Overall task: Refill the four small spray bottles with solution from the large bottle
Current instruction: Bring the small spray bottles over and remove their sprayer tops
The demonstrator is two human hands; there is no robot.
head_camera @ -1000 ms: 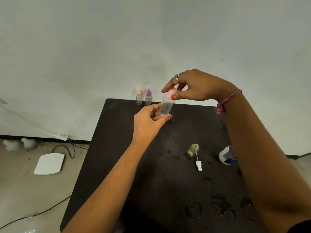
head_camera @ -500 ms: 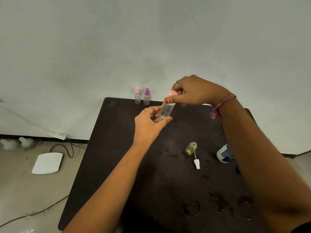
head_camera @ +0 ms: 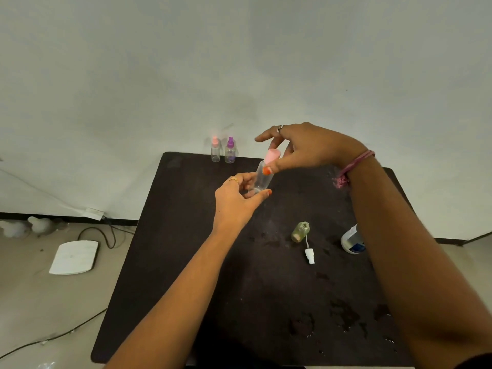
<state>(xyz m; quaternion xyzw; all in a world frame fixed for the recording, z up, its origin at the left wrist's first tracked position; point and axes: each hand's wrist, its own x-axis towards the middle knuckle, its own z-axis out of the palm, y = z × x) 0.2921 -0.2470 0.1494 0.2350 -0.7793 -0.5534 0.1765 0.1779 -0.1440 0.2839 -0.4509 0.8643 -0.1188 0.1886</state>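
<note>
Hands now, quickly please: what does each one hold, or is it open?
Left hand: fingers grip the base of the clear spray bottle.
Right hand: thumb and fingers pinch the bottle's pink cap.

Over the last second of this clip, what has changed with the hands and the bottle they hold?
The right hand re-gripped the pink cap of the small clear spray bottle: its forefinger curled in, then straightened again, thumb now lower by the neck, as if twisting. The left hand still holds the bottle's base. The uncapped greenish bottle, white sprayer, two far bottles and large white bottle stayed put.
</note>
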